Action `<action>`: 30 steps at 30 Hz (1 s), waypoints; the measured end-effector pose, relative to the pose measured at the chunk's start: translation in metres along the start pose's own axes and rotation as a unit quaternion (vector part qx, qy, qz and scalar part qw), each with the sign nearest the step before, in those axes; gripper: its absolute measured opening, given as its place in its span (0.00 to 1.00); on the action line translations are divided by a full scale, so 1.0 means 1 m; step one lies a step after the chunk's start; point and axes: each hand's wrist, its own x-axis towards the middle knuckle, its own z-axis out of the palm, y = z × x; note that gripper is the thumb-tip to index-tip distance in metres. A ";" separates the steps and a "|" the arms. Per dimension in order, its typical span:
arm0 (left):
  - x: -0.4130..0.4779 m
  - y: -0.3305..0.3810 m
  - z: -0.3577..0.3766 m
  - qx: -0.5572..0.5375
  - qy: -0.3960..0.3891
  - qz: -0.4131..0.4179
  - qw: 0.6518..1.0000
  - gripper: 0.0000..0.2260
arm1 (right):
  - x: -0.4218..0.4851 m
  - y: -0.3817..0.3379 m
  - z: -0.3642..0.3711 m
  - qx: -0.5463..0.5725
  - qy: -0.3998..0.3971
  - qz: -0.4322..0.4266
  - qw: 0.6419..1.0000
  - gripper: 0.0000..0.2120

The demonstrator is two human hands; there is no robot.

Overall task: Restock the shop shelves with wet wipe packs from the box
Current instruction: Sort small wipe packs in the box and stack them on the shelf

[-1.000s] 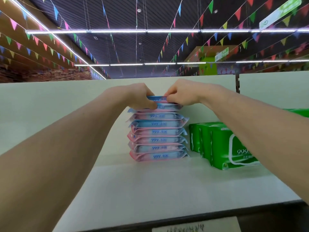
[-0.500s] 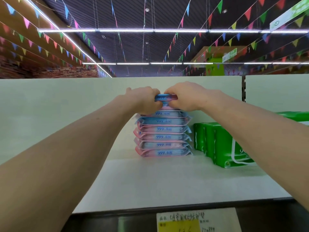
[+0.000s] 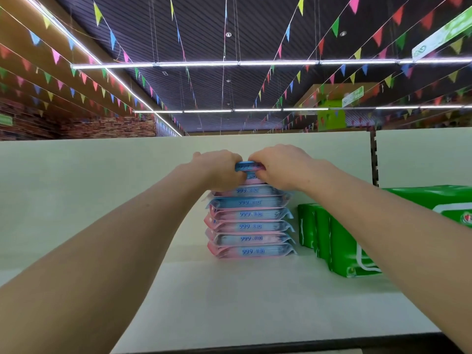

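Note:
A stack of several pink-and-blue wet wipe packs (image 3: 250,221) stands on the white top shelf (image 3: 229,302). The top pack (image 3: 246,166) lies on the stack, and a second pack just under it is partly hidden by my hands. My left hand (image 3: 219,169) grips the left end of these top packs with curled fingers. My right hand (image 3: 278,167) grips their right end the same way. Both forearms reach up and forward from the bottom corners. The box is out of sight.
Green wet wipe packs (image 3: 332,241) stand in a row just right of the stack, with another green pack (image 3: 439,200) behind my right forearm. A white back panel (image 3: 102,175) closes the shelf's rear. Bare shelf surface lies left of and in front of the stack.
The view has shifted slightly. My hands stay on the top packs and have drawn a little closer together over them. The stack below has not moved.

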 end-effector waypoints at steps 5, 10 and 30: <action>-0.005 0.000 0.010 -0.010 0.006 -0.003 1.000 0.17 | -0.003 -0.003 0.004 0.001 0.009 0.011 1.000 0.09; -0.010 -0.001 0.009 -0.009 0.013 -0.023 1.000 0.20 | -0.003 -0.005 -0.002 0.000 0.001 0.007 1.000 0.08; -0.114 -0.005 -0.010 -0.047 0.044 -0.061 0.996 0.21 | -0.072 -0.056 -0.022 0.062 -0.086 -0.027 0.994 0.15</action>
